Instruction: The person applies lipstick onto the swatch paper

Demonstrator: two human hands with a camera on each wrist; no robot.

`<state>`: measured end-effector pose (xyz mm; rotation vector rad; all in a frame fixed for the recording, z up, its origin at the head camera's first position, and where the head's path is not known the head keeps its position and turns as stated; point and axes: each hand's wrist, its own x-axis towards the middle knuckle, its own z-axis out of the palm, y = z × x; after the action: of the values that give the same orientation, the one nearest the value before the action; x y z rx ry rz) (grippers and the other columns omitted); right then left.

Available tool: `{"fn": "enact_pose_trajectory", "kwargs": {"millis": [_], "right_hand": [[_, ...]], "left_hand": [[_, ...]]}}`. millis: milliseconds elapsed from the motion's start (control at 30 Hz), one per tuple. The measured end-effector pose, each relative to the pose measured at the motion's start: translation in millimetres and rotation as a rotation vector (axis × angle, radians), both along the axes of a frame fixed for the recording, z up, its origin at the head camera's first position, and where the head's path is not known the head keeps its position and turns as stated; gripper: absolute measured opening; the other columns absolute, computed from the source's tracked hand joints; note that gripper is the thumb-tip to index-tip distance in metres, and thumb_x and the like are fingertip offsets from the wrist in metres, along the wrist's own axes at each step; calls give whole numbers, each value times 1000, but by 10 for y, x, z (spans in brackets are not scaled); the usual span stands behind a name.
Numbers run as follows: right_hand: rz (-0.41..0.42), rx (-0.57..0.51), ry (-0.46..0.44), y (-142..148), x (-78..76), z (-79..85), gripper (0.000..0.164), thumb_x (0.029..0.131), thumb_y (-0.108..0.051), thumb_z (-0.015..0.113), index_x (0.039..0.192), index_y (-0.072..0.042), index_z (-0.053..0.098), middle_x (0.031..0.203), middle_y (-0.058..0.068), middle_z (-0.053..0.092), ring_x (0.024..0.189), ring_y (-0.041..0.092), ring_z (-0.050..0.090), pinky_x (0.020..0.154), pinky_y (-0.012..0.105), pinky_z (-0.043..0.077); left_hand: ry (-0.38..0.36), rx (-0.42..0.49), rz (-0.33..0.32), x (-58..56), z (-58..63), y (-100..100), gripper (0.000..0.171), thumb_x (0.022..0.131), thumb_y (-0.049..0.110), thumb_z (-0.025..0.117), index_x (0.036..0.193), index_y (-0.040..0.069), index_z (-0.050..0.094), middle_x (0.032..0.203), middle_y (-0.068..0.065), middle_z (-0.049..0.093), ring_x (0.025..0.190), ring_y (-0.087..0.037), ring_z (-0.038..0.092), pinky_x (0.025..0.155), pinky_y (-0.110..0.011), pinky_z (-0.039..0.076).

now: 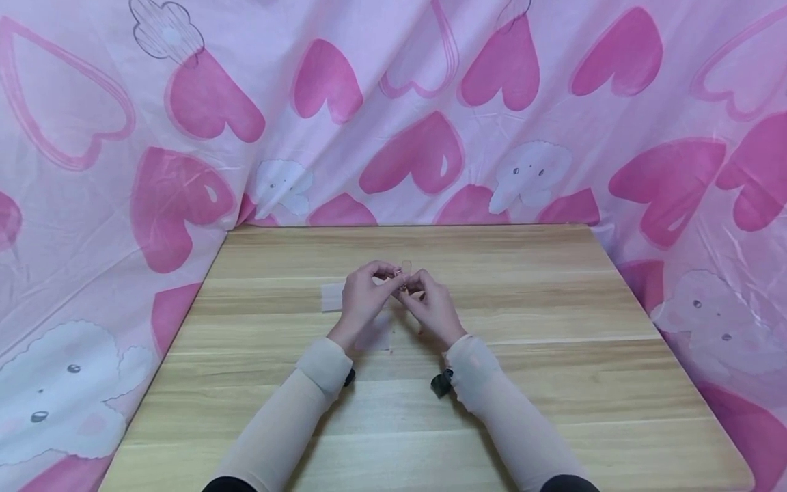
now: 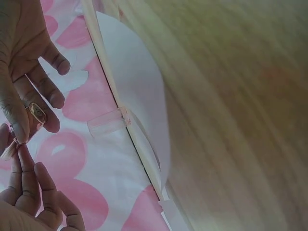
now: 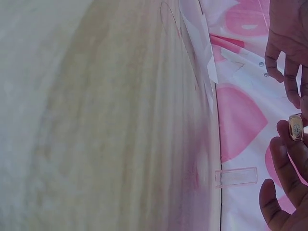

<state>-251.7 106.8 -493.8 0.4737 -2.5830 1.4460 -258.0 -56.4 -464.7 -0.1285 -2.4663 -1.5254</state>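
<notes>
My left hand [image 1: 367,294] and right hand [image 1: 432,306] meet fingertip to fingertip above the middle of the table. Between them they pinch a small piece [image 2: 10,149] with pale strands and a thin reddish band around it. Its exact kind I cannot tell, since the fingertips hide most of it. A gold-rimmed oval piece [image 3: 296,127] lies against the fingers of the right hand, and shows in the left wrist view too [image 2: 37,113]. Beyond the hands stands a small clear, pink-edged rectangular piece [image 2: 108,122].
On the wooden table [image 1: 541,314], a white paper-like piece [image 1: 332,298] lies left of the hands, with a pale sheet [image 1: 374,335] below them. In the right wrist view a thin loop [image 3: 166,14] lies nearby. Pink heart-print fabric [image 1: 412,154] surrounds the table's back and sides.
</notes>
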Motion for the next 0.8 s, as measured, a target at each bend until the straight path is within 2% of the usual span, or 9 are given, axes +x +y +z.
{"fn": "enact_pose_trajectory", "kwargs": {"millis": [133,233,367,433,567,800], "right_hand": [[8,-3,2,4,0,-10,24,89,-45,65,102,-28,56,95,-6,72,50,16,57,42,29,47],[17,2,5,5,-6,-11,24,90,-46,64,104,-29,57,96,-8,72,59,13,61,46,28,49],[33,12,29,8,-14,-6,22,91,-44,63,106,-30,57,100,-11,73,84,7,66,62,26,53],[38,15,32,10,-12,1,21,91,-44,63,107,-32,58,102,-12,73,92,4,66,70,26,54],[53,9,33,15,-7,18,22,92,-43,63,109,-31,59,105,-12,72,97,5,66,75,28,56],[55,33,62,11,-21,36,22,91,-42,64,109,-30,60,106,-9,72,96,7,66,72,26,54]], "left_hand": [[3,-2,3,-7,14,1,16,79,42,77,87,29,72,83,14,71,81,-7,63,61,-29,47],[-3,-2,-5,-9,13,-8,16,80,42,76,88,29,73,84,13,71,82,-9,63,58,-28,47],[-4,7,-28,-14,8,-25,16,80,42,76,89,29,73,86,12,71,83,-10,64,58,-26,48],[-2,11,-40,-16,5,-31,16,81,41,76,90,28,73,86,12,71,83,-9,64,60,-26,48],[-1,12,-56,-16,-1,-43,19,81,43,75,91,27,73,87,11,71,84,-8,63,64,-28,49],[0,11,-71,-11,8,-66,26,79,49,75,94,27,73,91,10,70,89,-9,61,76,-30,49]]}}
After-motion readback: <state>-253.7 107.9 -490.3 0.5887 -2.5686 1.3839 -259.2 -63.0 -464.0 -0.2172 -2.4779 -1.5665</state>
